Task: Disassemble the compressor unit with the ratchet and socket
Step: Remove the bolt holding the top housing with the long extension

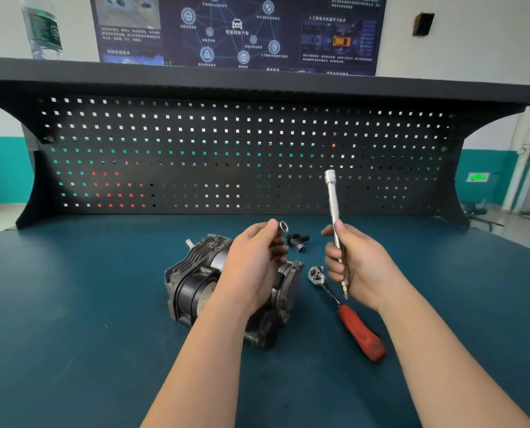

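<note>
Beside the ratchet (pixel 347 313) on the table (pixel 72 304), the compressor (pixel 196 279) looks heavy and rigid; your left hand (pixel 251 270) pinches the small socket (pixel 283 226), your right hand (pixel 354 264) grips the slick extension bar (pixel 333 208).

I see even, soft daylight — no hard shadows on the table (pixel 72 304). Wide-angle bending curves the shelf (pixel 257 78) at the edges; the poster (pixel 239 29) looks slightly soft — highlights glint on the extension bar (pixel 331 193).

Both forearms are bare, with no sleeves in view. The left hand (pixel 253 267) and right hand (pixel 358 267) wear no gloves, rings or watch.
</note>
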### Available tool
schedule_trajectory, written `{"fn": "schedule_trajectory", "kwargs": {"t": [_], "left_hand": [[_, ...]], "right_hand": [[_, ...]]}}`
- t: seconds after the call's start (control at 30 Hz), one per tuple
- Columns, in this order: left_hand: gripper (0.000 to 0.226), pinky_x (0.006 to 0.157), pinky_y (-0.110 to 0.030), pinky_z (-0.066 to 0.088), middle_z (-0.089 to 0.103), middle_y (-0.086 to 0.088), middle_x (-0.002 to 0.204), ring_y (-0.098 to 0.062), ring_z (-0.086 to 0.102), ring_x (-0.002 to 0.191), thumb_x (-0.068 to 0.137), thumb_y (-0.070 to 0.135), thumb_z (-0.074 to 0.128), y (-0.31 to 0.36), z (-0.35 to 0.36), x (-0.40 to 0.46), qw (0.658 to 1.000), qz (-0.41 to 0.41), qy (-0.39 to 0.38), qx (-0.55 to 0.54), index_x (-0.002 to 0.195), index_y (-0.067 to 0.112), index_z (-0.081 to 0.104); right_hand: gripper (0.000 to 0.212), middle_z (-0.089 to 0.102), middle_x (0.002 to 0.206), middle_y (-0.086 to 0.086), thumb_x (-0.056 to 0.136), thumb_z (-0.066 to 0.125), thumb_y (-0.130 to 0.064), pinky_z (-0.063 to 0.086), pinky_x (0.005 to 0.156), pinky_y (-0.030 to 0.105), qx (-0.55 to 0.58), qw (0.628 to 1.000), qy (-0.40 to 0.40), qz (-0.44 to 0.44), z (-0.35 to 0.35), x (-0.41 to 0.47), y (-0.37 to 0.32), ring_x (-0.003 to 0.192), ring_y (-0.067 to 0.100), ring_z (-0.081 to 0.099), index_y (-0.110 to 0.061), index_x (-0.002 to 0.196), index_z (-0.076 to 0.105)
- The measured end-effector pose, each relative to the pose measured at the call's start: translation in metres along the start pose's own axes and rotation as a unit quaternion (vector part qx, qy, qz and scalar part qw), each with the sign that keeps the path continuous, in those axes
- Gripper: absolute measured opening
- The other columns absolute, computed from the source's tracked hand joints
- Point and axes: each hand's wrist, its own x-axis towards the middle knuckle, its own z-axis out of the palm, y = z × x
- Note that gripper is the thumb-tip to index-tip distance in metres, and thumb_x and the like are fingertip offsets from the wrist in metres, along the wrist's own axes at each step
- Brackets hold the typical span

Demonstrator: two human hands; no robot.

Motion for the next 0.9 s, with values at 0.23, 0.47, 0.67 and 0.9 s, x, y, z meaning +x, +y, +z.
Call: {"fn": "schedule_trajectory", "kwargs": {"t": [0.23,0.47,0.67,0.9], "left_hand": [[0.012,0.065,-0.027,0.041,0.061,-0.005,0.073,-0.021,0.053,0.067,0.085,0.019,0.063,-0.012,0.045,0.033,0.907,0.012,-0.014,0.420,0.092,0.009,0.062],[0.023,0.056,-0.022,0.037,0.046,-0.002,0.072,-0.015,0.045,0.062,0.091,0.009,0.048,-0.050,0.092,0.097,0.559,-0.006,-0.134,0.818,0.068,0.005,0.050],[0.017,0.074,-0.024,0.034,0.037,0.001,0.073,-0.015,0.044,0.087,0.094,0.015,0.047,-0.089,0.099,0.126,0.426,0.001,-0.160,0.890,0.078,0.009,0.046],[0.032,0.052,-0.020,0.035,0.037,0.002,0.064,-0.016,0.042,0.059,0.091,0.010,0.045,-0.102,0.094,0.148,0.390,0.025,-0.175,0.904,0.060,0.012,0.040]], "right_hand": [[0.039,0.024,0.044,-0.007,0.099,0.041,-0.047,0.019,0.033,0.017,0.090,0.993,0.065,0.038,-0.020,0.015,0.008,0.033,0.007,0.021,-0.013,0.083,0.052],[0.041,0.025,0.045,-0.007,0.101,0.036,-0.046,0.018,0.032,0.015,0.273,0.957,0.085,0.038,-0.038,0.023,0.004,0.032,0.005,0.020,-0.014,0.089,0.058],[0.040,0.027,0.045,-0.006,0.101,0.036,-0.044,0.020,0.030,0.017,0.331,0.940,0.069,0.042,-0.045,0.022,0.001,0.031,0.005,0.022,-0.013,0.087,0.057],[0.041,0.025,0.044,-0.007,0.101,0.037,-0.045,0.020,0.032,0.013,0.389,0.908,0.146,0.049,-0.054,0.029,0.004,0.030,0.007,0.022,-0.016,0.077,0.053]]}}
